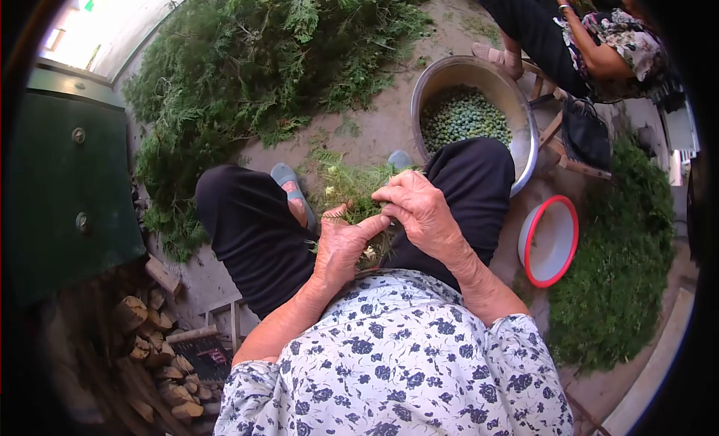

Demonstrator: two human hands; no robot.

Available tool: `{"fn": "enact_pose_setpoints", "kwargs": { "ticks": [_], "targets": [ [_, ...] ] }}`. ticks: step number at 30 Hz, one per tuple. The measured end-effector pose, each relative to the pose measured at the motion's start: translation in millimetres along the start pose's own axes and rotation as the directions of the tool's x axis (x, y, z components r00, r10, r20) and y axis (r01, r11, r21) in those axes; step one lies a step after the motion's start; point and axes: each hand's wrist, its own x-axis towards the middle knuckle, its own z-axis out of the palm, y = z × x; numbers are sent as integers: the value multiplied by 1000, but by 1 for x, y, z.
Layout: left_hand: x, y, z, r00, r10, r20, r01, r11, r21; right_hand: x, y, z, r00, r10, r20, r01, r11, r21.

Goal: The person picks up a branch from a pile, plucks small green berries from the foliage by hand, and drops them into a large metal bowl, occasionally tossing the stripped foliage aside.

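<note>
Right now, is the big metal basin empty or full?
Partly filled: round green bits lie inside the basin, with bare inner wall above them. How deep they go, I cannot tell.

Head view | worn on head — faces forward, down | near, above green sprigs (352, 185) | wide, round-edged

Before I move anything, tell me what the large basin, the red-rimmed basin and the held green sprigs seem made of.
Large basin: probably bare metal, shiny, judging by its grey wall and bright rim. Red-rimmed basin: smooth and whitish inside, perhaps enamelled metal or plastic; its look leaves this open. Green sprigs: plant matter, matte-looking, with fine feathery foliage.
</note>
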Motion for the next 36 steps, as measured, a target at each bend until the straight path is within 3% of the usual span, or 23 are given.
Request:
{"fn": "enact_pose_setpoints", "kwargs": {
  "ticks": [3, 6, 9, 11, 13, 14, 16, 18, 19, 20, 21, 23, 25, 26, 27, 29, 31, 33, 34, 36],
  "targets": [
    [2, 2, 1, 1000, -10, -12, 9, 998, -54, -2, 1, -1, 999, -11, -51, 14, 998, 57],
    [6, -4, -3, 997, 82, 5, -82, 996, 22, -1, 1, 0, 994, -56, -91, 63, 995, 77],
    [7, -1, -3, 995, 91, 31, -92, 994, 50, -4, 1, 0, 998, 25, -53, -19, 995, 97],
    [6, 6, -1, 1000, 2, 8, -2, 997, 77, -6, 6, 1, 974, 227, -11, -200, 879, 433],
    [7, 7, -1, 999, 13, 40, -15, 998, 63, -3, 6, -12, 842, 534, 78, -422, 561, 712],
    [7, 7, -1, 997, 23, 72, -26, 998, 49, -3, 13, -22, 824, 558, 96, -418, 486, 768],
    [7, 8, 3, 997, 14, 79, -18, 999, 46, 2, 18, -39, 829, 532, -172, -301, 684, 665],
    [5, 10, 4, 997, 4, 83, -7, 999, 41, 3, 32, -64, 772, 517, -370, -199, 750, 631],
    [5, 11, 2, 993, -39, 110, 26, 992, 122, 0, 42, -80, 745, 503, -438, -216, 803, 555],
    [4, 13, 1, 988, -84, 132, 56, 978, 203, -4, 61, -95, 752, 339, -565, -293, 940, 174],
    [3, 16, 2, 988, -83, 133, 54, 978, 203, -2, 64, -108, 807, -15, -590, -316, 834, -452],
    [1, 23, 7, 983, -76, 167, 6, 923, 386, 0, 64, -116, 811, -57, -582, -345, 757, -555],
    [4, 11, 5, 980, -54, 191, -24, 922, 385, 4, 47, -107, 844, 211, -493, -307, 944, -120],
    [6, 7, 4, 976, -36, 214, -51, 920, 387, 9, 35, -94, 850, 377, -368, -278, 914, 295],
    [7, 7, 5, 976, -36, 217, -53, 919, 391, 16, 15, -87, 880, 430, -202, -350, 874, 337],
    [8, 8, 6, 965, 34, 262, -191, 776, 601, 24, 3, -62, 941, 332, -65, -283, 878, 386],
    [8, 8, 5, 965, 57, 255, -212, 744, 634, 29, 2, -45, 991, 135, 22, -136, 949, 284],
    [11, 3, -2, 942, 192, 276, -335, 459, 823, 29, 3, -34, 994, 95, 55, -107, 959, 261],
    [10, 6, -1, 942, 195, 275, -335, 459, 823, 29, 3, -33, 994, 93, 56, -104, 960, 261],
    [5, 13, 4, 937, 241, 253, -322, 314, 893, 26, 3, -31, 978, 156, 140, -190, 944, 271]
  ]
}}
